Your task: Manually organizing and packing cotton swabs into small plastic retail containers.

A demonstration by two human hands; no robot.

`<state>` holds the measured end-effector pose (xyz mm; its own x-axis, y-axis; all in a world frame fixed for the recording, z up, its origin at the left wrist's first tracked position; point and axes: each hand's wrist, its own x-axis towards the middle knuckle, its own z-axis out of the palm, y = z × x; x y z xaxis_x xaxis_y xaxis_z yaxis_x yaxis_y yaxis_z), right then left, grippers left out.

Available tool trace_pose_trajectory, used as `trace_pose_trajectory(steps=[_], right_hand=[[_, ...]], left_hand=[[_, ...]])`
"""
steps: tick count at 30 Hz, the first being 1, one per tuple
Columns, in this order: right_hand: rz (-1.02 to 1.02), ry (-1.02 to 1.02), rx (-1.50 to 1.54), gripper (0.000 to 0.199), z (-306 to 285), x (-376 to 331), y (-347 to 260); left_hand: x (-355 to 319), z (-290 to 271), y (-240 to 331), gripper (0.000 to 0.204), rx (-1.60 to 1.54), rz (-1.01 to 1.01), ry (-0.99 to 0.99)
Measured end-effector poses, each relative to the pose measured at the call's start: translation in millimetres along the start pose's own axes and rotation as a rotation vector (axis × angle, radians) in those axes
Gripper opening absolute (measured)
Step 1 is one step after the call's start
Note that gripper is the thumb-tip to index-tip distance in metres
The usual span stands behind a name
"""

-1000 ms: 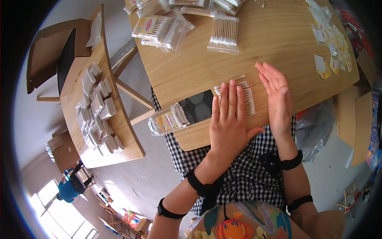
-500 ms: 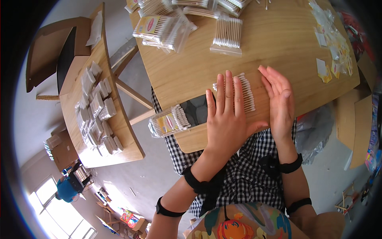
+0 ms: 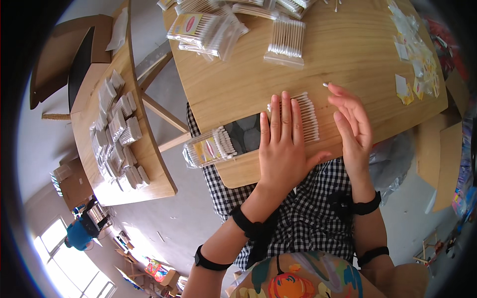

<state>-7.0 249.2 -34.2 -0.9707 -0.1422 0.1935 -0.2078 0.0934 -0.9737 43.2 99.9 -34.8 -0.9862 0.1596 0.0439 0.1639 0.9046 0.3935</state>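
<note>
My left hand point(image 3: 284, 149) lies flat, fingers stretched, over a row of loose cotton swabs point(image 3: 309, 116) on the wooden table, hiding part of the row. My right hand point(image 3: 354, 119) is raised just right of the row, thumb apart and fingers loosely bent. At its forefinger tip shows a small white tip point(image 3: 325, 84); whether it is a swab end I cannot make out. Left of my left hand lies a dark patterned pad point(image 3: 243, 134). Beyond it, at the table's edge, a clear bag of cotton swabs point(image 3: 206, 149) with a yellow card has its mouth toward the pad.
Filled swab bags point(image 3: 201, 32) are piled at the far left of the table point(image 3: 348, 54). One bag point(image 3: 285, 39) lies apart from them. Empty bags and yellow cards point(image 3: 415, 54) lie at the right edge. A side table point(image 3: 154, 184) holds more packs point(image 3: 119, 129). Someone in blue point(image 3: 79, 234) is in the background.
My right hand's fingers have bent and the hand has turned a little, its thumb now more apart. My left hand stays flat on the swabs. The view has shifted slightly.
</note>
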Motion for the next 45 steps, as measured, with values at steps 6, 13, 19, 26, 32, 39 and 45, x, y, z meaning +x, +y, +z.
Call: trace_pose_trajectory(steps=[6, 13, 19, 26, 32, 39, 45], right_hand=[[-0.130, -0.120, -0.287, 0.022, -26, -5, 8], [-0.254, -0.197, -0.461, 0.019, -19, -1, 10], [-0.270, -0.229, -0.496, 0.017, -19, -1, 8], [-0.135, -0.273, -0.571, 0.013, -11, -4, -14], [-0.193, -0.406, -0.766, 0.013, -10, 8, -27], [-0.006, -0.383, -1.000, 0.015, -55, -11, -45], [0.197, -0.193, -1.208, 0.015, -148, -35, -60]], left_hand=[[1, 4, -2, 0.110, 0.052, 0.015, 0.004], [2, 5, -2, 0.102, 0.055, 0.021, -0.005], [1, 7, -3, 0.101, 0.043, 0.023, 0.014], [1, 8, -4, 0.101, 0.047, 0.027, 0.062], [2, 8, -4, 0.099, 0.061, 0.022, 0.050], [0, 8, -5, 0.104, 0.025, 0.025, 0.044], [0, 7, -4, 0.106, 0.028, 0.018, 0.043]])
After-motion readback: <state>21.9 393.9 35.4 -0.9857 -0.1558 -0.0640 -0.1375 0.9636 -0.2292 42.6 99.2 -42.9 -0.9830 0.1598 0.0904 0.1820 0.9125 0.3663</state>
